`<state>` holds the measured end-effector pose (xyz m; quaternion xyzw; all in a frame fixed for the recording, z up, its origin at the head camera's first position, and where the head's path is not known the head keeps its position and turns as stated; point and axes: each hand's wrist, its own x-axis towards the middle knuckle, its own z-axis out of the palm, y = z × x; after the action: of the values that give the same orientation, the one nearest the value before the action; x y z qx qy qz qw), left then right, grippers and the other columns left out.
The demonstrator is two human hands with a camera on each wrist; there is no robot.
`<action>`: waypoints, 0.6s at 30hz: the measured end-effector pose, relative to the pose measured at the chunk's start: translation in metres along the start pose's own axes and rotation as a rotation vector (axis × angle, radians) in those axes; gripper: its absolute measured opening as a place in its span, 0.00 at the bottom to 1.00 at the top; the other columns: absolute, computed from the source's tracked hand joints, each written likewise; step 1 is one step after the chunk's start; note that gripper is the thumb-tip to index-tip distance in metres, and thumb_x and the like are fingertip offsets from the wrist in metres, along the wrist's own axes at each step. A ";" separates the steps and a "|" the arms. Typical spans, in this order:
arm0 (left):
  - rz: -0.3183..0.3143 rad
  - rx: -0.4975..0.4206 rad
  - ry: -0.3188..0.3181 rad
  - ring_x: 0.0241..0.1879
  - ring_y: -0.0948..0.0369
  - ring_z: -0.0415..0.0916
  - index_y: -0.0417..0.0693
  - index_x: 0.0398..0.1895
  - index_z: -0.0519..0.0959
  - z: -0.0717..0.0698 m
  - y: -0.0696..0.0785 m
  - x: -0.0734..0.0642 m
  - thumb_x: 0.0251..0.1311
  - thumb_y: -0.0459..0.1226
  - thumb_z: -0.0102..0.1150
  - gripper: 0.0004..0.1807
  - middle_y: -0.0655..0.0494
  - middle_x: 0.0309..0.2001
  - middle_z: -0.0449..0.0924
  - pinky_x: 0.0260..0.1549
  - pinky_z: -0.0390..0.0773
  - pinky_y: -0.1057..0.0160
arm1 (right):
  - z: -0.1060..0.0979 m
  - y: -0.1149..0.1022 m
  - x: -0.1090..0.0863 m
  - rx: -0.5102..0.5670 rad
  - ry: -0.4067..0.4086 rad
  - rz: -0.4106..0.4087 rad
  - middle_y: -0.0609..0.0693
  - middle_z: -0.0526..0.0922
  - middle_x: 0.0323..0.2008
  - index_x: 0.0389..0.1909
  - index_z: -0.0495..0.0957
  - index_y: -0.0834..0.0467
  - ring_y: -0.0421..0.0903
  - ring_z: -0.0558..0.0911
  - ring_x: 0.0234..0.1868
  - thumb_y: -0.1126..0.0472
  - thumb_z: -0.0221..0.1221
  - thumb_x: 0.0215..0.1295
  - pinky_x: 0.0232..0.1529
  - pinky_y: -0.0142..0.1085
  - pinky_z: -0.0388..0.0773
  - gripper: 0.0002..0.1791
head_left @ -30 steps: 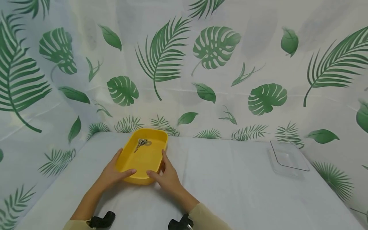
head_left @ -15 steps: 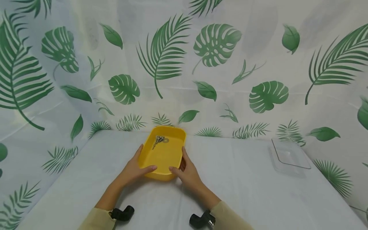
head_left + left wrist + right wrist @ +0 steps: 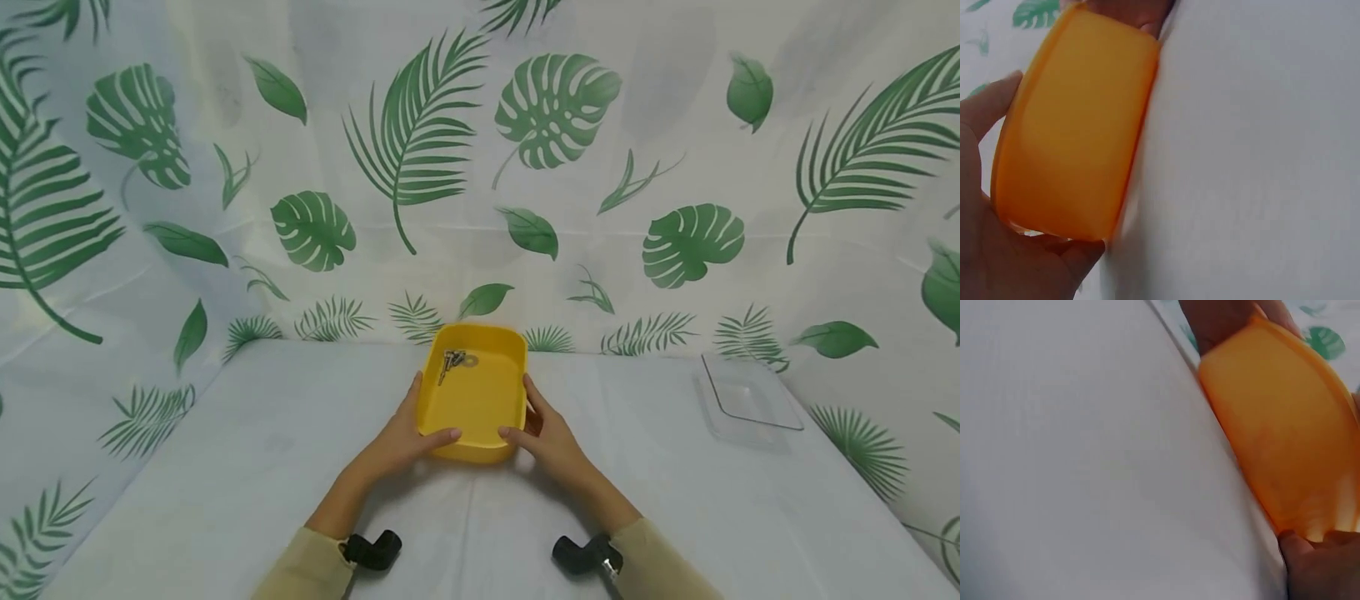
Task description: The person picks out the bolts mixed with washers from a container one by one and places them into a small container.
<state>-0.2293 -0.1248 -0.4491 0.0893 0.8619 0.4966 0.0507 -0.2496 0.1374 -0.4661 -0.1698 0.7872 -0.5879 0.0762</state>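
A yellow rectangular tray with rounded corners is between my two hands in the head view. My left hand grips its near left corner, thumb over the rim and fingers along the side. At the near right corner my right hand holds it the same way. Inside the tray, toward the far left, lie several small metal screws and a flat washer. In the left wrist view the tray's outer wall appears close over the white cloth, with the left thumb at its rim.
A clear plastic container stands at the far right of the white-covered table. Behind the table rises a leaf-patterned backdrop. Black wrist cameras sit at both sleeves.
Both hands have carried the yellow tray to the right, from left of centre to the middle of the table. The screws and washer stay in it. The clear container has not moved.
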 end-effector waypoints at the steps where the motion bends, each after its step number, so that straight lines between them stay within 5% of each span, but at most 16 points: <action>1: 0.020 -0.008 -0.007 0.79 0.46 0.52 0.44 0.82 0.30 0.004 0.003 0.002 0.57 0.56 0.69 0.67 0.42 0.83 0.38 0.78 0.54 0.39 | -0.008 0.001 -0.001 -0.020 -0.005 0.000 0.53 0.43 0.83 0.83 0.37 0.52 0.55 0.60 0.79 0.58 0.65 0.68 0.74 0.48 0.65 0.54; 13: 0.100 -0.187 -0.170 0.82 0.46 0.26 0.42 0.80 0.22 0.051 0.033 0.021 0.62 0.43 0.60 0.62 0.42 0.82 0.20 0.80 0.35 0.38 | -0.086 0.019 -0.013 -0.149 -0.016 0.035 0.54 0.48 0.82 0.83 0.42 0.48 0.60 0.60 0.79 0.54 0.64 0.68 0.74 0.52 0.62 0.51; 15: 0.127 -0.200 -0.202 0.82 0.46 0.27 0.43 0.80 0.22 0.055 0.034 0.024 0.62 0.42 0.61 0.61 0.43 0.82 0.21 0.80 0.35 0.38 | -0.095 0.021 -0.017 -0.159 -0.024 0.046 0.56 0.48 0.82 0.83 0.42 0.48 0.62 0.62 0.78 0.54 0.64 0.68 0.74 0.51 0.65 0.51; 18: 0.092 -0.229 -0.213 0.82 0.45 0.42 0.47 0.82 0.27 0.054 0.032 0.028 0.64 0.43 0.59 0.58 0.42 0.83 0.33 0.80 0.46 0.39 | -0.100 0.023 -0.021 -0.149 -0.027 0.056 0.56 0.48 0.82 0.83 0.42 0.47 0.62 0.62 0.77 0.54 0.64 0.67 0.72 0.40 0.71 0.52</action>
<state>-0.2438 -0.0580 -0.4485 0.1745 0.7845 0.5810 0.1289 -0.2662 0.2407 -0.4602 -0.1609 0.8321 -0.5229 0.0905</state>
